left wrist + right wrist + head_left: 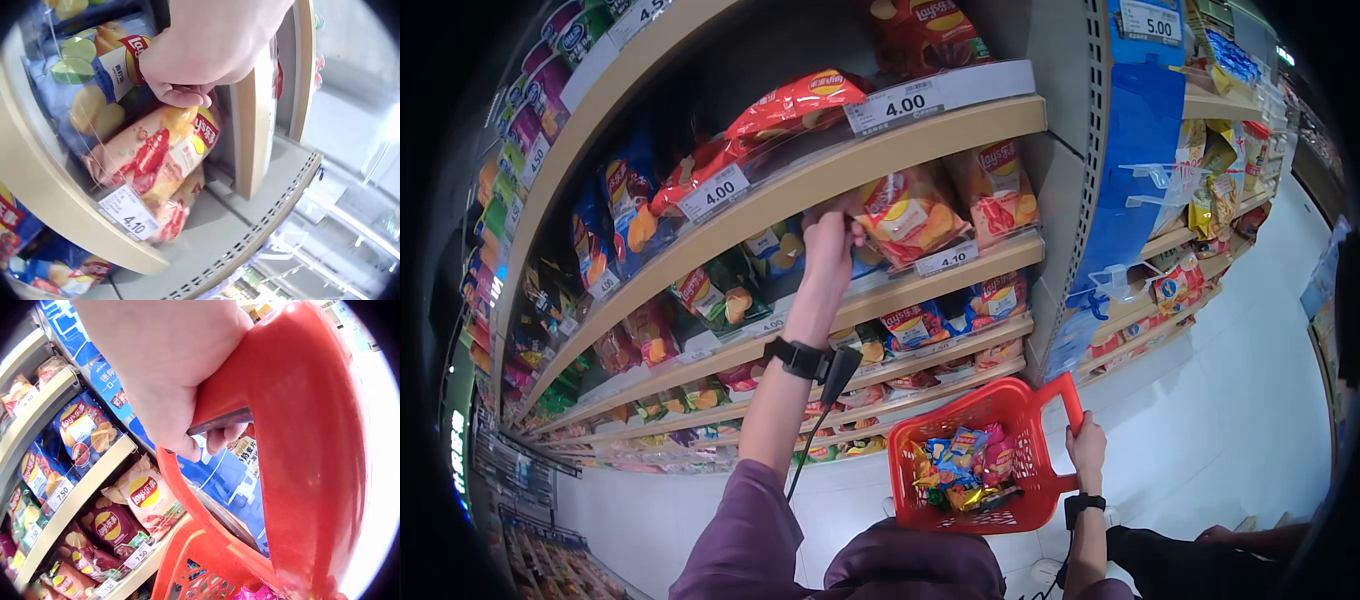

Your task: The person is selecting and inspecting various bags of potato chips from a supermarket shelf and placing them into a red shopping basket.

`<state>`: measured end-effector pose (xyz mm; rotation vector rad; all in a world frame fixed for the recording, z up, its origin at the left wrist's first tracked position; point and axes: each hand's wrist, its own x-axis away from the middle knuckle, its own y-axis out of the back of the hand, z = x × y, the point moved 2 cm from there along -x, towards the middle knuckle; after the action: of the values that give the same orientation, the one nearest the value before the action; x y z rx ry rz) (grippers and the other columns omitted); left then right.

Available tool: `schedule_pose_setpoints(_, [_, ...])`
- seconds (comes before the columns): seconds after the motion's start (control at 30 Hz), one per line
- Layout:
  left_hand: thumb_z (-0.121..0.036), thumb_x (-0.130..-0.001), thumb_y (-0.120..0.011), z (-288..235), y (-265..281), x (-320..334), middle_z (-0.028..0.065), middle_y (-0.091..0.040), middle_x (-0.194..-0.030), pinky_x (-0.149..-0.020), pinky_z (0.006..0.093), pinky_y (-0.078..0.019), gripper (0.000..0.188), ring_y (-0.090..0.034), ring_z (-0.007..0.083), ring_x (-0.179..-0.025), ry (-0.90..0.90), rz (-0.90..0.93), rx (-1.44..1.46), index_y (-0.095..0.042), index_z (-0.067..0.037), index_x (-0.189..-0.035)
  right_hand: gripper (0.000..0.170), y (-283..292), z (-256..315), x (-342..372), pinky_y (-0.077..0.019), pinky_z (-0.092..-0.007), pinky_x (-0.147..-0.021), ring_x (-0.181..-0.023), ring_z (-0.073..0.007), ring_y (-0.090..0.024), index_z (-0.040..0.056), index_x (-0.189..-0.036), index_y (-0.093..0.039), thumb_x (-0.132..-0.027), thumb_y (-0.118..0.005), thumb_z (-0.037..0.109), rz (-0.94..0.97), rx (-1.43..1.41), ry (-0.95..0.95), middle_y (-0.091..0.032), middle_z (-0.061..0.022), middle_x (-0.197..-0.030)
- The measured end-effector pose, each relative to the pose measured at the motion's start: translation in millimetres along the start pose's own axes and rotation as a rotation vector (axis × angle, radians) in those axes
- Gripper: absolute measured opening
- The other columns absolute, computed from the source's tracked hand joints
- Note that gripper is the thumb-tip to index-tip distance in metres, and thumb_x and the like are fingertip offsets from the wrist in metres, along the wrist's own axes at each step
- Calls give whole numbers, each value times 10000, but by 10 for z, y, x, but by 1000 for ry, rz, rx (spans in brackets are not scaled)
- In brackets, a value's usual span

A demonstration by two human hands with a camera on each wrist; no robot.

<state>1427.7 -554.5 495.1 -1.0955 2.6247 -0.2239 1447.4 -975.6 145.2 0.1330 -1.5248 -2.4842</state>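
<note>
My left hand (832,245) reaches onto a shelf and pinches the edge of a pink Lay's chip bag (907,218). In the left wrist view the curled fingers of that hand (206,47) are at the top of the chip bag (159,150), which leans over the shelf lip; the pinch itself is partly hidden. A blue chip bag (94,81) with limes on it lies just beside. Low on the right, my right hand (1087,450) grips the handle of a red shopping basket (1025,425). Small colourful snack packets (965,460) lie inside the basket.
A 4.10 price tag (947,258) sits on the shelf edge under the pink bag. Another shelf edge (960,128) runs close above the left hand. To the right stands a blue end panel (1140,150). Another person's dark-clothed leg (1190,565) is at lower right.
</note>
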Motion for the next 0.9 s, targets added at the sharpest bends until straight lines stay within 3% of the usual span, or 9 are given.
schedule_pose_setpoints(0.1, [-123,-889,-599,43,299,-111,8,-573,-733,-450,181,-366,92,-460,54,-547,-26,-38,334,-581,-46,-936,283,-19,-24,-8,-506,-497,-657,-722,-407,-627,31,-966,-486,-786,-657,166,0,6,20,-628,-223,-736])
schedule_pose_setpoints(0.27, [4,-920,-407,-22,677,42,16,-529,-774,-432,140,-384,166,-455,26,-558,226,-51,803,-544,-11,-1011,297,-35,-20,12,-504,-496,-641,-705,-405,-625,25,-990,-485,-791,-652,169,-22,30,45,-629,-216,-732])
schedule_pose_setpoints(0.4, [-111,-961,-469,-78,980,631,-36,-509,-647,-374,125,-363,108,-434,11,-461,336,73,862,-525,-24,-930,360,81,97,6,-493,-476,-732,-830,-392,-617,12,-1074,-491,-808,-651,194,102,8,-40,-630,-224,-872])
schedule_pose_setpoints(0.5, [-132,-940,-521,89,1307,1356,-37,-562,-670,-341,132,-313,101,-413,-6,-440,348,-58,686,-551,-37,-955,408,140,288,89,-450,-443,-866,-1005,-371,-553,10,-1148,-493,-827,-652,203,-374,-116,321,-583,-208,-1072])
schedule_pose_setpoints(0.6, [-173,-893,-603,338,1581,2023,-62,-531,-568,-326,161,-302,91,-435,20,-381,371,-202,211,-596,-82,-898,398,171,931,267,-392,-389,-960,-1131,-308,-500,3,-1176,-516,-862,-631,221,-150,-397,498,-541,-180,-1187])
schedule_pose_setpoints(0.67, [-186,-891,-613,449,1694,2357,-34,-573,-580,-329,179,-322,116,-459,40,-377,442,-183,71,-617,-76,-852,376,170,1575,414,-423,-345,-928,-1081,-247,-557,-6,-1215,-503,-908,-570,200,374,-791,417,-571,-157,-1167])
schedule_pose_setpoints(0.73, [-186,-894,-612,557,1754,2526,-14,-598,-611,-336,182,-330,132,-464,41,-387,439,-198,70,-629,-59,-863,435,124,2174,563,-444,-325,-901,-1119,-230,-558,4,-1296,-432,-930,-538,215,744,-1012,589,-567,-152,-1217])
schedule_pose_setpoints(0.8, [-186,-897,-611,602,1779,2655,-4,-605,-628,-345,183,-334,146,-464,40,-394,420,-247,78,-633,-41,-892,593,122,2677,776,-439,-353,-928,-1135,-244,-552,15,-1331,-367,-874,-636,281,894,-928,730,-559,-167,-1223])
schedule_pose_setpoints(0.9, [-184,-904,-608,612,1881,2719,-6,-600,-646,-352,184,-327,159,-459,34,-408,292,-384,18,-639,-29,-919,703,171,3171,1077,-465,-357,-910,-1081,-209,-574,6,-1254,-382,-742,-790,261,964,-912,658,-575,-149,-1167])
